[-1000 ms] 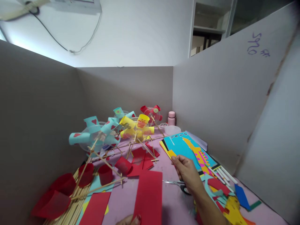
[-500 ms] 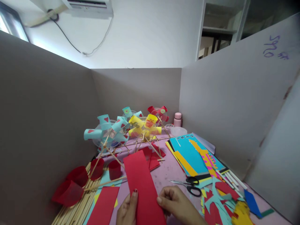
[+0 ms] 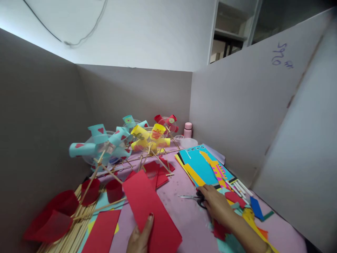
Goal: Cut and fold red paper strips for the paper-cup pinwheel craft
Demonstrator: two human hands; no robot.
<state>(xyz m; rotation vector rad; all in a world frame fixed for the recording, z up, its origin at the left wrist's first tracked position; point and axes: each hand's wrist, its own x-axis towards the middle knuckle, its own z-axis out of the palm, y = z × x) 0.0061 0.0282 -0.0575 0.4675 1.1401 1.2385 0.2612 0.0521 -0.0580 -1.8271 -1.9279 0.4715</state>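
Note:
My left hand [image 3: 140, 235] grips a long red paper strip [image 3: 150, 211], thumb on top and the other fingers beneath. The strip is held tilted over the table. My right hand [image 3: 214, 202] has its fingers closed over the black handles of the scissors [image 3: 193, 197], which lie on the pink tabletop with the blades pointing left. Part of the handles is hidden under the fingers. A second red paper piece [image 3: 102, 230] lies flat left of my left hand. Several folded red papers [image 3: 152, 172] lie behind the held strip.
Paper-cup pinwheels in light blue [image 3: 97, 147], yellow [image 3: 151, 137] and red [image 3: 168, 123] stand at the back on stick frames. Thin sticks [image 3: 65, 228] and red cups [image 3: 91, 191] are at left. Coloured sheets [image 3: 201, 163], white sticks [image 3: 240, 188] and paper scraps are at right.
My right hand has left the red strip's edge and moved right onto the scissors. My left hand keeps the strip. The view has turned slightly to the right.

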